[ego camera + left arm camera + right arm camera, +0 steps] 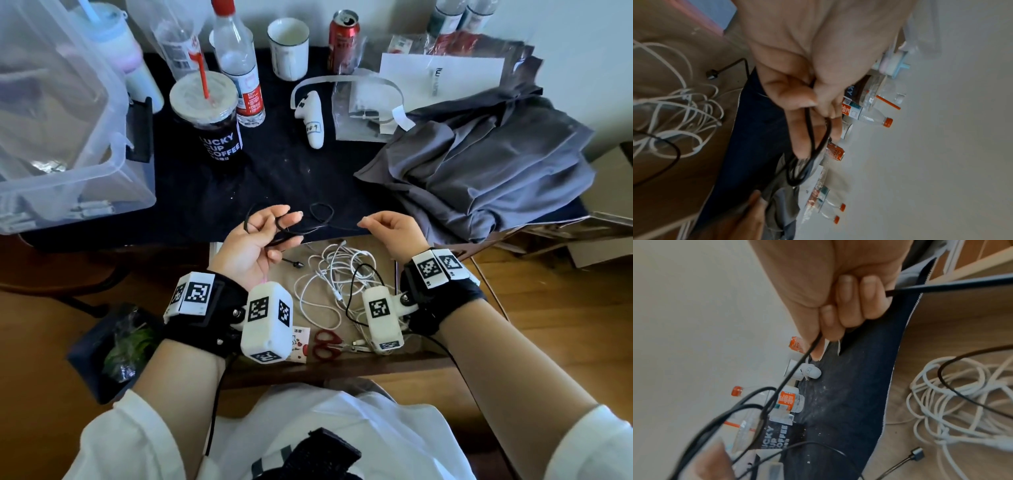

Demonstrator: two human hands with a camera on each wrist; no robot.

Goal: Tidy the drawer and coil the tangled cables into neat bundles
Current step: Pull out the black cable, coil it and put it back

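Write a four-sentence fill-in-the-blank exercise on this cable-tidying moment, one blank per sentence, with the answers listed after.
1. The left hand holds loops of a ____ cable.
2. The right hand pinches the same cable, pulling it ____ between the hands.
3. The tangled white cables lie in the open ____.
4. The scissors have ____ handles.

Answers: black; taut; drawer; red

Both forearms reach forward side by side, each with a black wrist strap. The left hand [255, 236] is turned palm up, its fingers [286, 219] loosely curled round loops of a thin black cable [291, 230]. The right hand [394, 233], to its right, is curled, pinching the same cable at its fingertips [818, 352].
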